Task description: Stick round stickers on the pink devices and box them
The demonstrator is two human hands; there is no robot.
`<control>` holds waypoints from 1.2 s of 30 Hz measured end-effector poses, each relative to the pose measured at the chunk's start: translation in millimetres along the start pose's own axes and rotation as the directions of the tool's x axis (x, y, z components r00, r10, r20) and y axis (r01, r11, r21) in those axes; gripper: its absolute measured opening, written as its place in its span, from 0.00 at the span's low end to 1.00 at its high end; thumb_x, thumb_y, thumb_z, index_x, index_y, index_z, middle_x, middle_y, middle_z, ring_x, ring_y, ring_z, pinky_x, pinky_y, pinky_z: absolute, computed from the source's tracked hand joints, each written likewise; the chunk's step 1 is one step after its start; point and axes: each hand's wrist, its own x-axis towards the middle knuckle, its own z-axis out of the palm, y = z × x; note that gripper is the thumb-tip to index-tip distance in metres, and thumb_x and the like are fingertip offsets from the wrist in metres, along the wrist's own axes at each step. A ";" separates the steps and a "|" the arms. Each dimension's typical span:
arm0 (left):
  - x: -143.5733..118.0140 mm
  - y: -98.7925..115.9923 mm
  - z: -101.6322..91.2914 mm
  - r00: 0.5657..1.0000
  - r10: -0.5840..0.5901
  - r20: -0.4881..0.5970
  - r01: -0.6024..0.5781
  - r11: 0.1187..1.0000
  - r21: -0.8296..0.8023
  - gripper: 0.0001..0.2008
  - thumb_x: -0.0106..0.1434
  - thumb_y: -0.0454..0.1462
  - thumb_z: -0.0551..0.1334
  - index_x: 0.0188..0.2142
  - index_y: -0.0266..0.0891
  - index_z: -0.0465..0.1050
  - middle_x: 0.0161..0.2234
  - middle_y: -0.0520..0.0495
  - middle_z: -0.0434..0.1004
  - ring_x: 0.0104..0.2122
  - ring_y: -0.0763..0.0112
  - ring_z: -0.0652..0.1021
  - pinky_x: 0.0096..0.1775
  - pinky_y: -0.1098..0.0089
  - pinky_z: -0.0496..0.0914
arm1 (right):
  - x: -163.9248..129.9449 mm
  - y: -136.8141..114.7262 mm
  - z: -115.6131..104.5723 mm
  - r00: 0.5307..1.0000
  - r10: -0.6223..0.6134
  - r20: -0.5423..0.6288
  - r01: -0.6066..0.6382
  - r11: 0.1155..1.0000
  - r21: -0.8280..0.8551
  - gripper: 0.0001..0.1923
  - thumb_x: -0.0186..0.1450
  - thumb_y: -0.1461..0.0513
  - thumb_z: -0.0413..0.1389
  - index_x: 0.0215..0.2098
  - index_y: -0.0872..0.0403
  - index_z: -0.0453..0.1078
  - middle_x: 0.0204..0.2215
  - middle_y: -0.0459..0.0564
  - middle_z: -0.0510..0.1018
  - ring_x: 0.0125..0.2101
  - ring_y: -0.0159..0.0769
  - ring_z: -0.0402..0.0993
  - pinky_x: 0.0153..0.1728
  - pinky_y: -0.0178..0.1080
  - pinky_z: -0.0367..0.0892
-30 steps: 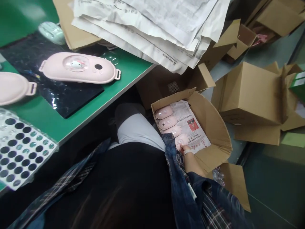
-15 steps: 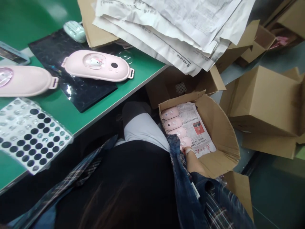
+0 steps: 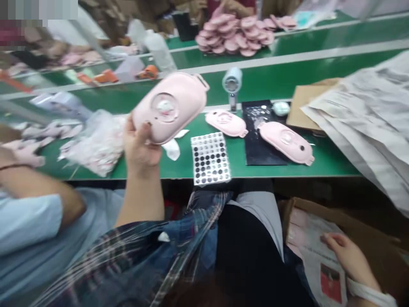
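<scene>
The left hand (image 3: 142, 147) lifts a pink case (image 3: 187, 96) above the green surface (image 3: 179, 170), its fingers closed around the case's near left end. Down at the right, the right hand (image 3: 347, 253) hangs over a newspaper-lined cardboard box (image 3: 377, 251); its fingers curl, though I can't tell whether they grip anything. On the surface, a sheet of dots (image 3: 209, 160) overhangs the near edge, and a second case (image 3: 234, 126) and a third case (image 3: 281, 145) lie by a black sheet (image 3: 260, 151), the third partly on it. A light-blue fan (image 3: 232, 81) stands behind. Newspapers (image 3: 367, 106) spread at right; a clear bag (image 3: 99, 140) sits left, near a co-worker's arm (image 3: 35, 181). Farther off, pink pieces (image 3: 230, 36) are heaped.
</scene>
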 end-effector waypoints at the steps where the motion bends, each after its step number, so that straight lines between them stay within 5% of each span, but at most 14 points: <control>1: 0.5 -4.4 -10.0 0.999 0.002 -0.032 -0.003 1.000 -0.025 0.38 0.46 0.55 0.78 0.50 0.43 0.69 0.52 0.53 0.79 0.57 0.61 0.74 0.57 0.59 0.71 | 9.5 -27.5 -3.3 0.995 -0.093 0.036 0.093 0.996 -0.012 0.22 0.51 0.39 0.59 0.19 0.46 0.71 0.22 0.56 0.81 0.27 0.57 0.81 0.27 0.51 0.75; 5: -7.2 -18.9 -31.5 0.998 -0.002 -0.069 -0.007 0.990 -0.138 0.34 0.52 0.52 0.77 0.50 0.39 0.69 0.50 0.49 0.80 0.55 0.62 0.76 0.57 0.60 0.71 | 0.3 -165.6 20.3 0.835 -0.461 0.299 0.405 0.884 0.232 0.19 0.61 0.43 0.63 0.34 0.49 0.74 0.26 0.52 0.83 0.28 0.47 0.82 0.32 0.44 0.78; 9: -21.6 -13.3 -57.5 0.992 -0.083 -0.093 0.065 0.980 -0.188 0.29 0.52 0.51 0.77 0.46 0.36 0.75 0.44 0.47 0.83 0.49 0.60 0.80 0.53 0.59 0.74 | -5.7 -285.8 94.4 0.589 -0.776 0.226 0.744 0.630 0.222 0.08 0.68 0.56 0.58 0.41 0.50 0.73 0.37 0.52 0.84 0.35 0.43 0.82 0.37 0.43 0.76; 13: -39.9 -1.9 -93.7 0.974 -0.143 -0.176 0.123 0.985 -0.121 0.30 0.50 0.52 0.78 0.46 0.39 0.78 0.41 0.46 0.83 0.48 0.53 0.82 0.53 0.55 0.77 | 21.7 -343.3 153.5 0.354 -0.898 0.263 0.934 0.325 -0.147 0.12 0.66 0.70 0.51 0.44 0.53 0.72 0.41 0.57 0.80 0.40 0.46 0.77 0.46 0.47 0.72; 16: -52.2 1.6 -115.4 0.955 -0.211 -0.209 0.188 0.974 -0.124 0.29 0.48 0.51 0.79 0.46 0.41 0.78 0.40 0.47 0.84 0.49 0.50 0.82 0.52 0.53 0.78 | 39.3 -360.5 171.1 0.259 -0.887 0.383 0.951 0.165 -0.261 0.17 0.63 0.75 0.46 0.42 0.55 0.71 0.40 0.60 0.77 0.44 0.50 0.73 0.47 0.47 0.69; 22: -56.9 -7.8 -119.8 0.930 -0.310 -0.197 0.269 0.940 -0.211 0.32 0.46 0.51 0.80 0.45 0.39 0.78 0.39 0.43 0.84 0.44 0.49 0.84 0.47 0.53 0.81 | 53.2 -379.7 171.0 0.179 -0.806 0.564 0.956 0.008 -0.293 0.17 0.61 0.77 0.47 0.40 0.55 0.69 0.38 0.59 0.76 0.40 0.48 0.72 0.43 0.45 0.68; 28: -51.4 -16.4 -96.6 0.924 -0.358 -0.131 0.320 0.915 -0.246 0.33 0.44 0.49 0.81 0.48 0.41 0.78 0.41 0.45 0.84 0.40 0.58 0.84 0.42 0.63 0.80 | 53.7 -389.0 167.7 0.202 -0.758 0.621 0.939 -0.030 -0.342 0.17 0.57 0.76 0.50 0.40 0.57 0.69 0.36 0.59 0.77 0.38 0.50 0.74 0.39 0.44 0.68; 36: -54.4 -23.1 -88.8 0.918 -0.394 -0.039 0.371 0.890 -0.265 0.33 0.46 0.49 0.81 0.49 0.41 0.77 0.40 0.44 0.85 0.41 0.57 0.84 0.42 0.64 0.79 | 47.0 -393.0 169.8 0.282 -0.710 0.646 0.919 0.006 -0.394 0.15 0.55 0.76 0.53 0.38 0.56 0.69 0.37 0.60 0.76 0.41 0.51 0.74 0.42 0.44 0.68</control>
